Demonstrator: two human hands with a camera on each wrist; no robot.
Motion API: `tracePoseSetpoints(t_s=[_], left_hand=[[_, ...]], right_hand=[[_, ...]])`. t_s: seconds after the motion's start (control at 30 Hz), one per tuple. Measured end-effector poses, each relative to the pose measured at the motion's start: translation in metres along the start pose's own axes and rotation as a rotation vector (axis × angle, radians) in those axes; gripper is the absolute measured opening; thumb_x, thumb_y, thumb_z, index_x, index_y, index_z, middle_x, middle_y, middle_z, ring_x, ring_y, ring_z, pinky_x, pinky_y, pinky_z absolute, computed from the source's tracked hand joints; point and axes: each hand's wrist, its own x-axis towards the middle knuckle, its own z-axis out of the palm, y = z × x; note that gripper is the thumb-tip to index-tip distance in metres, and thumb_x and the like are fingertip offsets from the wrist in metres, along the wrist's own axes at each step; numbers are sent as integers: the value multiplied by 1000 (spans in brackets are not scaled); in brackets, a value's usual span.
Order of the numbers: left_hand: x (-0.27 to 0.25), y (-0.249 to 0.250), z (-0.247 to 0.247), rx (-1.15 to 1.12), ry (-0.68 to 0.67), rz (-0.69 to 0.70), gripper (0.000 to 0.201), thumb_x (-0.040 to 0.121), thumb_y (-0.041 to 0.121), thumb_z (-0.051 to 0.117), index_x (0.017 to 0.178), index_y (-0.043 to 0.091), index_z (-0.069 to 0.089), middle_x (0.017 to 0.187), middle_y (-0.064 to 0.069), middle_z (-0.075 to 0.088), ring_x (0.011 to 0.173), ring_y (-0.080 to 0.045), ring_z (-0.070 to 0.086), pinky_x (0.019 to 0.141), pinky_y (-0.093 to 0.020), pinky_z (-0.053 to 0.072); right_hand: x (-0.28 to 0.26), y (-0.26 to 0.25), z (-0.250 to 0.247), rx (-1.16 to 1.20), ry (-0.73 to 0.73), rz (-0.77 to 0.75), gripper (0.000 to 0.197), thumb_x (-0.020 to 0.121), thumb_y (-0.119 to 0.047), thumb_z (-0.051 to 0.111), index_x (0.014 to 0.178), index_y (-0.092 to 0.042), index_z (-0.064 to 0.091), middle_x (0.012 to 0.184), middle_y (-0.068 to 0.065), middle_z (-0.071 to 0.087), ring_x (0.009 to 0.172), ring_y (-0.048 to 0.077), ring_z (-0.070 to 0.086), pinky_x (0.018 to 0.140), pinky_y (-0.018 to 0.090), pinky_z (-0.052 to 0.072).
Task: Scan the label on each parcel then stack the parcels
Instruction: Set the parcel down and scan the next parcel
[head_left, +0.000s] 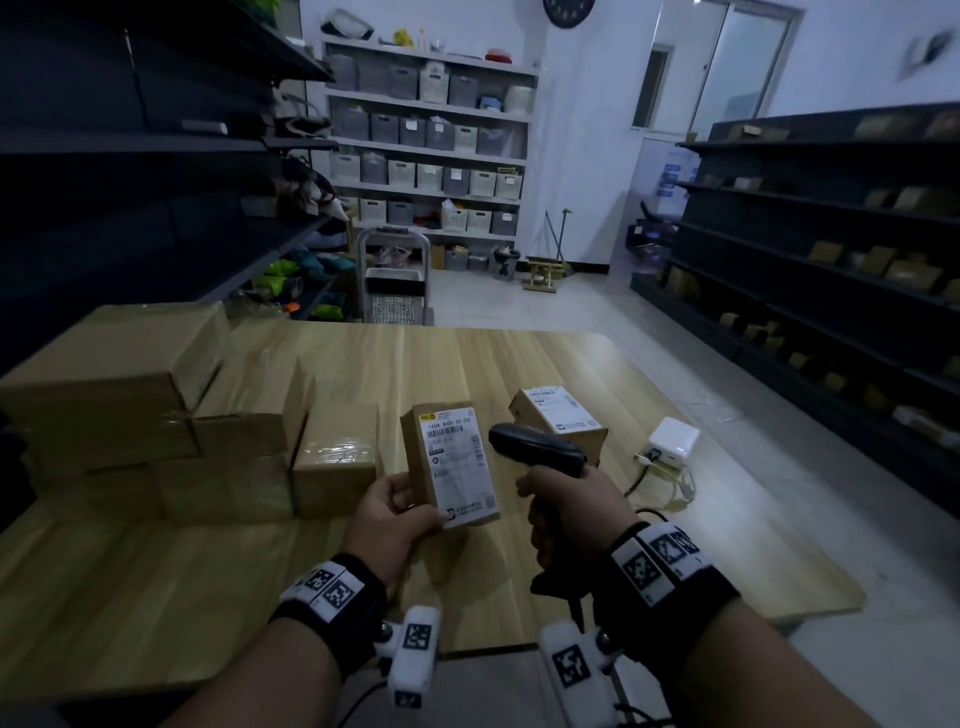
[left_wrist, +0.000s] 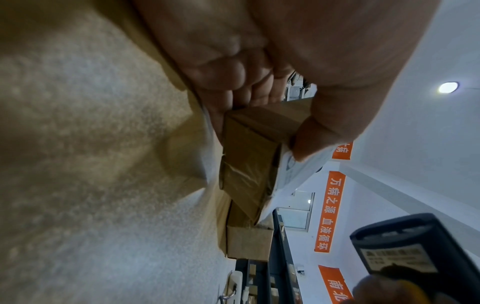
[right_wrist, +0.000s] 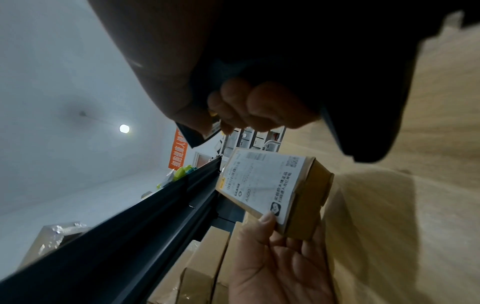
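Held above the tabletop (head_left: 519, 364) in left hand (head_left: 395, 525), thumb on label: small labelled parcel (head_left: 449, 462); light, rigid cardboard by appearance; best gripped at lower edges, barcode kept uncovered; right hand (head_left: 566, 514) wrapped round scanner (head_left: 540, 447); trigger finger hidden; fine label print unreadable; second labelled parcel (head_left: 561, 415) partly masked behind scanner.

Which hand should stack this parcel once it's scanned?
Left. The left hand already holds the parcel, and the stack of boxes is on its side; the right hand grips the scanner.
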Motion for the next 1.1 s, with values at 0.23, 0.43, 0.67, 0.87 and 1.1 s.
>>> tracePoseSetpoints(t_s=[0.23,0.43,0.67,0.87,1.1], left_hand=[[7,0,6,-46,27,-59,49,86,-8,82,129,8,66,116,-19,85,105,-39,83,93,-53,64],[17,16,37,-93,59,-111,35,94,-2,78,128,2,70,110,-20,86,103,-40,84,86,-49,67],[65,22,78,-26,113,-106,67,66,30,93,127,9,74,112,-18,85,107,-36,82,98,-60,66],[90,20,98,150,147,-87,29,83,29,87,105,10,82,103,-18,86,104,-40,81,96,-66,66],[102,22,113,450,118,-7,22,82,45,79,79,24,88,79,-5,85,80,-33,79,88,-56,68]], right_hand=[[13,5,-30,278,61,-37,17,83,-21,79,86,-12,65,62,8,44,50,24,44,61,39,47],[39,-13,-62,417,253,-95,60,65,-28,81,117,0,78,80,5,73,58,20,65,51,29,53],[69,-33,-88,297,420,-86,45,68,-34,87,107,-11,82,71,8,73,69,31,70,60,37,57],[95,-31,-99,247,399,-66,47,68,-41,89,103,-11,82,76,13,82,82,37,78,70,45,63],[118,-14,-117,313,362,-52,81,44,-46,97,113,-9,79,95,18,84,89,45,81,85,71,62]])
